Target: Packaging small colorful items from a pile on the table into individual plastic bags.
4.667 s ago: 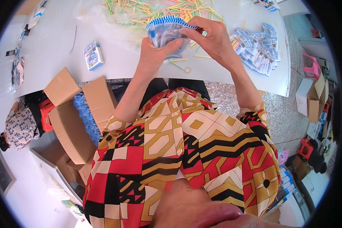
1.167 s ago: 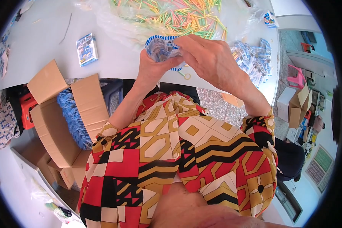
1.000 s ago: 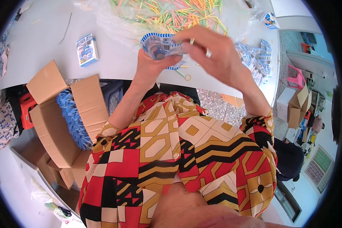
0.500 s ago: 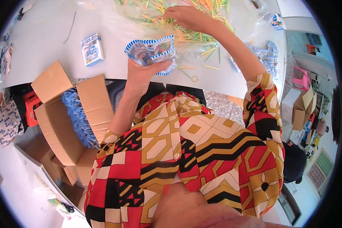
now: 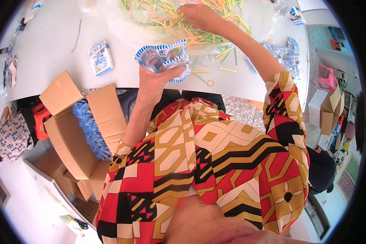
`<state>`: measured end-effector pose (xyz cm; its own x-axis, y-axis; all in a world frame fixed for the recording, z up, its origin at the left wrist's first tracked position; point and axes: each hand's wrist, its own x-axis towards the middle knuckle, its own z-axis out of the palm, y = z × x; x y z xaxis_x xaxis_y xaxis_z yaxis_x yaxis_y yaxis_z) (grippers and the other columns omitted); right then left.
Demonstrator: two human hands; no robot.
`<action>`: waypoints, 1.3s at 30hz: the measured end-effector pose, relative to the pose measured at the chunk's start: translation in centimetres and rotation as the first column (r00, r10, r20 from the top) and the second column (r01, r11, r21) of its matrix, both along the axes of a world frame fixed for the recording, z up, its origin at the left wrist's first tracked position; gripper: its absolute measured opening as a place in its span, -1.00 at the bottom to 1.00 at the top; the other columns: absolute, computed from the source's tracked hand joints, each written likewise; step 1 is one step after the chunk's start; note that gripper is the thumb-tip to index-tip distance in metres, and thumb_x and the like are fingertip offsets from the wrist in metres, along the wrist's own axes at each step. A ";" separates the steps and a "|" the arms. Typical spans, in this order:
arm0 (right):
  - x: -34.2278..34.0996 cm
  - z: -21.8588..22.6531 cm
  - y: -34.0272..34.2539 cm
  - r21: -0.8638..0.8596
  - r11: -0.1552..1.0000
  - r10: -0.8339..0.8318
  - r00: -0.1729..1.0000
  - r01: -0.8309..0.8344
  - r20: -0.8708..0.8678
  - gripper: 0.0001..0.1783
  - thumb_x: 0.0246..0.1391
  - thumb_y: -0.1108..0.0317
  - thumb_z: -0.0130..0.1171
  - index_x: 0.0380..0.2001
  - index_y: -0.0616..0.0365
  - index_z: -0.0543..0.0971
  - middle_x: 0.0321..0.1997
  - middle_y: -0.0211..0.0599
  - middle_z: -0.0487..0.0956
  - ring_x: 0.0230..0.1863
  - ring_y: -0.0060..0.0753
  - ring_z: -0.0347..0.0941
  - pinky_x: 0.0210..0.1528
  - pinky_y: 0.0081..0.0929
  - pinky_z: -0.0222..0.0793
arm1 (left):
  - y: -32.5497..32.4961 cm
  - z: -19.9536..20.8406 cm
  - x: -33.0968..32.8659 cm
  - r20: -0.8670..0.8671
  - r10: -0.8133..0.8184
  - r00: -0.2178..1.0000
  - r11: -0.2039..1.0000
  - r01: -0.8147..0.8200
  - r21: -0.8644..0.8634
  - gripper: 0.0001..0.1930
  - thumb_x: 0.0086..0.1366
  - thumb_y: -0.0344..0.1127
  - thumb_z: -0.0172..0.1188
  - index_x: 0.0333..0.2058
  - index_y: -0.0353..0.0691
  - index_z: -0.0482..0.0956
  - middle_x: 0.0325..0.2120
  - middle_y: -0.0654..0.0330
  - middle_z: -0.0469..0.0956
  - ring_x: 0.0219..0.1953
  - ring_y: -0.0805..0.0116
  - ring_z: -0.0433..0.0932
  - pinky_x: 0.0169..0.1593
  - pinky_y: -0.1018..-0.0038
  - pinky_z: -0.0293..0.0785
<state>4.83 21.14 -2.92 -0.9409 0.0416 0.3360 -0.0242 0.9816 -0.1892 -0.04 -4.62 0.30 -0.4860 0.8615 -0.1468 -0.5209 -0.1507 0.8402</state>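
My left hand (image 5: 152, 81) grips a clear printed plastic packet (image 5: 162, 59) with blue-and-white striped edges, its mouth spread apart and facing up. The thumb presses on the packet's right side. Farther off, my right hand (image 5: 201, 17) rests at a heap of thin coloured sticks (image 5: 209, 37) in green, yellow and orange. Its fingers are drawn together at the heap; what they hold, if anything, is hidden. Beneath the sticks lies a crumpled clear plastic sheet (image 5: 130, 18). A few loose sticks and a small yellowish ring (image 5: 210, 83) lie near the table's front edge.
A filled-looking blue-and-white packet (image 5: 101, 58) lies at left on the white table (image 5: 57, 53). Several flat striped packets (image 5: 286, 57) are piled at right. Below the table at left, an open cardboard box (image 5: 69, 140) holds a blue fluffy thing (image 5: 91, 130). Another person (image 5: 14, 130) is at far left.
The view has shifted slightly, so the table and box appear a little lower and farther right. Both hands stay at the same things, the left still gripping the packet.
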 end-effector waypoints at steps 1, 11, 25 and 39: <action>0.3 0.0 0.7 0.002 1.000 -0.009 1.000 0.009 -0.006 -0.88 -0.12 0.40 0.05 -0.46 0.21 0.41 -0.47 -0.12 0.47 -0.41 -0.07 0.46 -0.40 -0.30 0.38 | 0.1 0.1 0.0 0.001 -0.009 1.000 1.000 0.009 0.011 -0.59 -0.11 -0.64 0.32 -0.23 -0.30 0.44 -0.32 0.19 0.53 -0.31 0.42 0.54 -0.25 0.49 0.51; 6.8 1.8 3.9 -0.829 0.501 -0.396 0.917 0.249 0.036 -0.84 -0.11 0.35 0.16 -0.62 0.21 0.53 -0.67 -0.41 0.49 -0.62 -0.62 0.39 -0.56 -0.59 0.30 | 0.5 0.1 0.2 -0.067 -0.026 0.997 1.000 0.026 -0.012 -0.58 -0.11 -0.64 0.32 -0.22 -0.29 0.44 -0.33 0.20 0.54 -0.28 0.43 0.54 -0.20 0.48 0.49; 8.9 -2.2 4.0 -0.461 0.813 -0.489 0.846 0.355 -0.212 -0.85 -0.16 0.44 0.11 -0.69 0.23 0.40 -0.71 -0.19 0.38 -0.71 -0.44 0.30 -0.62 -0.44 0.22 | 3.1 0.8 -0.1 -0.109 -0.086 0.990 0.996 0.089 0.024 -0.59 -0.10 -0.64 0.31 -0.20 -0.32 0.45 -0.31 0.20 0.54 -0.27 0.42 0.54 -0.18 0.48 0.49; 10.2 12.2 -4.6 -0.996 -0.083 -0.346 0.938 -0.040 -0.008 -0.92 -0.01 0.49 0.15 -0.39 0.20 0.58 -0.50 -0.41 0.55 -0.59 -0.65 0.39 -0.55 -0.70 0.32 | 7.5 -1.2 0.6 -0.208 -0.147 0.967 0.987 0.158 0.033 -0.75 -0.05 -0.49 0.33 -0.32 -0.30 0.56 -0.42 0.27 0.57 -0.40 0.55 0.51 -0.26 0.59 0.44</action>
